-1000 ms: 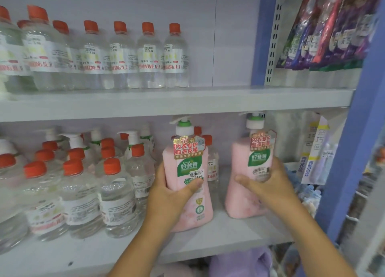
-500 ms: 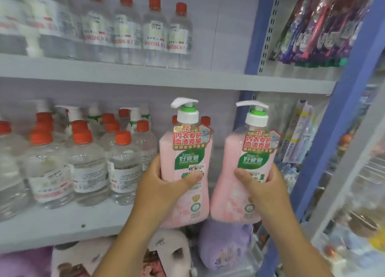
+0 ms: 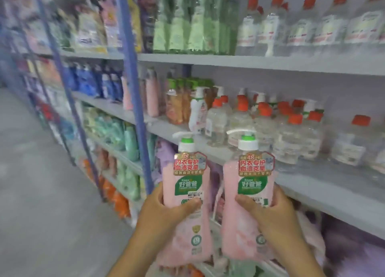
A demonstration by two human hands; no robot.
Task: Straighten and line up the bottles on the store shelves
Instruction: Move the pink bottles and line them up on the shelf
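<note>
Soft, even store light is falling from overhead, casting almost no shadows and no glare. Everything is looking slightly hazy and washed out. The two pink pump bottles [image 3: 188, 201] I am holding near me are staying fairly sharp, labels readable. The far left aisle and the clear bottles [image 3: 291, 135] on the right are smearing with blur, and the shelf edges [image 3: 260, 63] are bending toward the frame's borders.

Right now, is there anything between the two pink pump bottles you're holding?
Nothing is held there. In the head view, the left pink bottle and right pink bottle stand apart; only blurred lower-shelf goods show through the gap.
</note>
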